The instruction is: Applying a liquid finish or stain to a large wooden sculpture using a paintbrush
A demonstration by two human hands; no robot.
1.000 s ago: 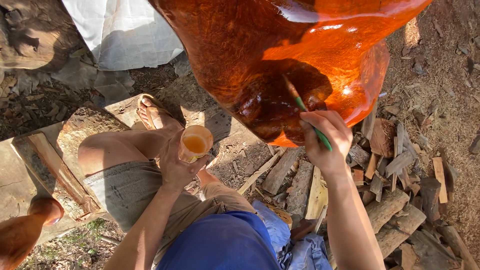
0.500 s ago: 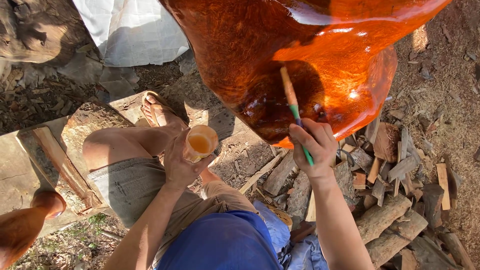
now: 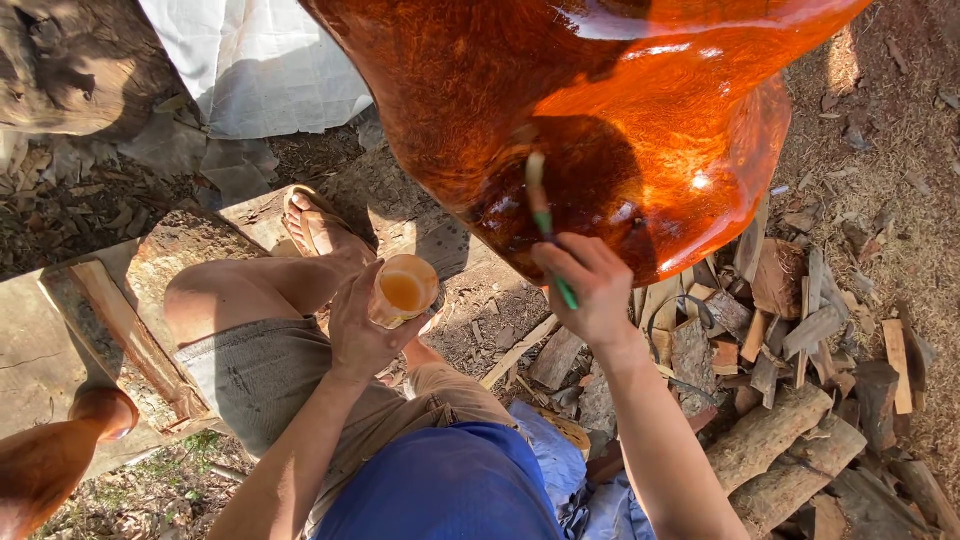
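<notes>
Right hand (image 3: pixel 596 290) grips a brush (image 3: pixel 545 222) against the glossy orange wood (image 3: pixel 640 90); left hand (image 3: pixel 362 330) wraps a cup (image 3: pixel 402 290).

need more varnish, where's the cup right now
In the head view the cup is left of centre, held in the left hand above the knee, just below the glossy orange wood.
</notes>
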